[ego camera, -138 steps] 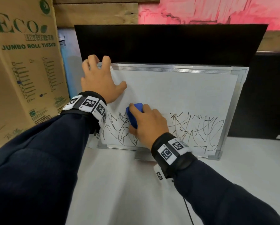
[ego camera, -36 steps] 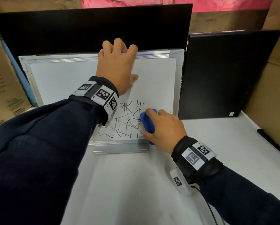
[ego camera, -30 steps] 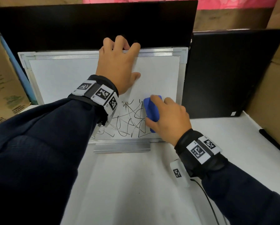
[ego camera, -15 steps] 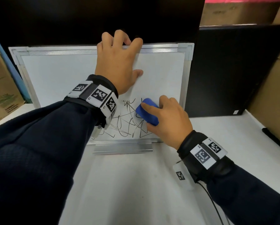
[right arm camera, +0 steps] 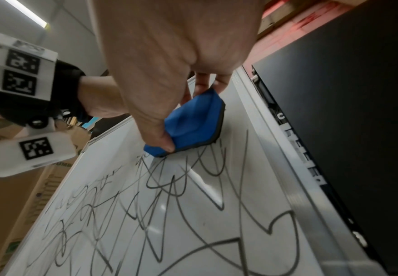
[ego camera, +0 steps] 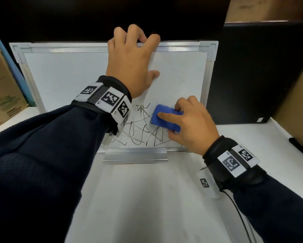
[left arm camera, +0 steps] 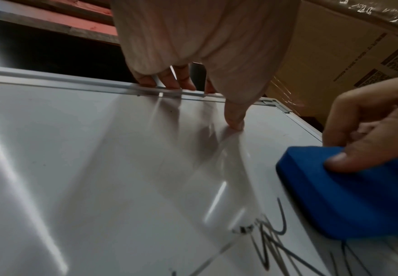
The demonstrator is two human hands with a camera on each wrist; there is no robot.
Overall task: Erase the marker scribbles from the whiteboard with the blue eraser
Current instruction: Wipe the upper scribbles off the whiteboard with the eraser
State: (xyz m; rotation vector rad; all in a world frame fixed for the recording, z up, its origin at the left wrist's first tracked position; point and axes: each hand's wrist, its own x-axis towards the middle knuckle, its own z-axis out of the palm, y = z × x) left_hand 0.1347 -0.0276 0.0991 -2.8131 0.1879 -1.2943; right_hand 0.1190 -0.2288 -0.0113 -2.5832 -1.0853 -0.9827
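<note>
Blue foam, the eraser [ego camera: 166,119] lies flat against the whiteboard [ego camera: 73,72] at the upper right edge of the black marker scribbles [ego camera: 143,135], its long axis running left to right and tipped slightly down toward the right. The right hand [ego camera: 189,123] grasps it, thumb on the lower edge and fingers curled over the top (index finger lying along its back). The left hand [ego camera: 131,64] clasps the board's far top rim, fingers hooked over the aluminium frame, thumb pressed on the white surface. The board stands propped on a white table [ego camera: 147,199], leaning against a black panel [ego camera: 256,71].
</note>
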